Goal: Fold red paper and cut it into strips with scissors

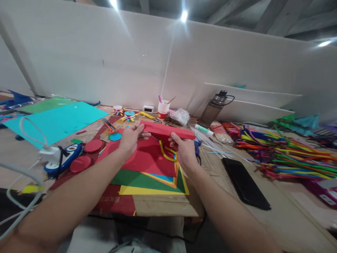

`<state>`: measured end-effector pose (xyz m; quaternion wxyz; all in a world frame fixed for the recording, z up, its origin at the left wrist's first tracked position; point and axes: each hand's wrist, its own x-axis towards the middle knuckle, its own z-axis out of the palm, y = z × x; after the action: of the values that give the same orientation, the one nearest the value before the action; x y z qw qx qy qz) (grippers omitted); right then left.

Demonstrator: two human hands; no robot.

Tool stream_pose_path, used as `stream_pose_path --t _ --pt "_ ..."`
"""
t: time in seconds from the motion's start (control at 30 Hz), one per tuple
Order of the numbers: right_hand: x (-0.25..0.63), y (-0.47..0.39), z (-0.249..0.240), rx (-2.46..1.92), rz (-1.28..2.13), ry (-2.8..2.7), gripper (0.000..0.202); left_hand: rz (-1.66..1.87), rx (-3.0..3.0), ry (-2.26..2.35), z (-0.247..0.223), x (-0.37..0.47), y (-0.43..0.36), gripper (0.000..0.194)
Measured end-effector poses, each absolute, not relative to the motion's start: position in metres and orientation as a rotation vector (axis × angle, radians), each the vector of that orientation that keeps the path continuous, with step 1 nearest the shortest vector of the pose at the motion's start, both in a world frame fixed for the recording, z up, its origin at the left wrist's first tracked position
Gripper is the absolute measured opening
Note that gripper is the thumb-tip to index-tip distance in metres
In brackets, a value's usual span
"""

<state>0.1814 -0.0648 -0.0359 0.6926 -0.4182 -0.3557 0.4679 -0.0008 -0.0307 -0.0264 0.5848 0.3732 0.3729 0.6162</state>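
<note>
A single head camera is looking out from the person's own head, facing forward and down across the worktop (295, 228). It is sitting above and behind the forearms (89, 182), which are entering from the two lower corners and reaching away toward the left hand (131, 138) and right hand (185, 151), both near mid-view around the red paper (168, 130). The wide view is taking in the legs (92, 233) close below, the white wall panel (92, 63) beyond the worktop, and the ceiling lights (184, 16) farther off. The panel's top edge is sloping down rightward.
</note>
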Motion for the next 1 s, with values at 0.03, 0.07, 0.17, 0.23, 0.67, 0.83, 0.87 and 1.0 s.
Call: stream_pose_path --t 0.03,0.07,0.17,0.23,0.67,0.83,0.87,1.0 --pt "0.181 -0.065 -0.036 -0.935 1.053 -0.789 0.019 1.446 0.856 0.872 -0.027 0.0 -0.031 0.02" --pt "0.181 -0.065 -0.037 -0.938 1.061 -0.782 0.019 1.446 0.841 0.875 -0.029 0.001 -0.031 0.02" --pt "0.182 -0.065 -0.038 -0.942 1.068 -0.76 0.019 1.399 0.818 0.885 -0.033 0.002 -0.031 0.021" --pt "0.182 -0.065 -0.038 -0.941 1.071 -0.754 0.019 1.391 0.825 0.879 -0.034 0.002 -0.03 0.022" --pt "0.181 -0.065 -0.042 -0.959 1.077 -0.788 0.023 1.091 1.018 0.716 -0.041 0.015 -0.048 0.052" --pt "0.177 -0.067 -0.045 -0.941 1.091 -0.849 0.024 1.069 1.015 0.814 -0.041 0.016 -0.048 0.04" --pt "0.177 -0.067 -0.045 -0.94 1.089 -0.853 0.023 1.069 1.005 0.827 -0.041 0.016 -0.049 0.039" --pt "0.176 -0.067 -0.047 -0.95 1.075 -0.864 0.023 1.097 0.95 0.85 -0.043 0.018 -0.05 0.034"
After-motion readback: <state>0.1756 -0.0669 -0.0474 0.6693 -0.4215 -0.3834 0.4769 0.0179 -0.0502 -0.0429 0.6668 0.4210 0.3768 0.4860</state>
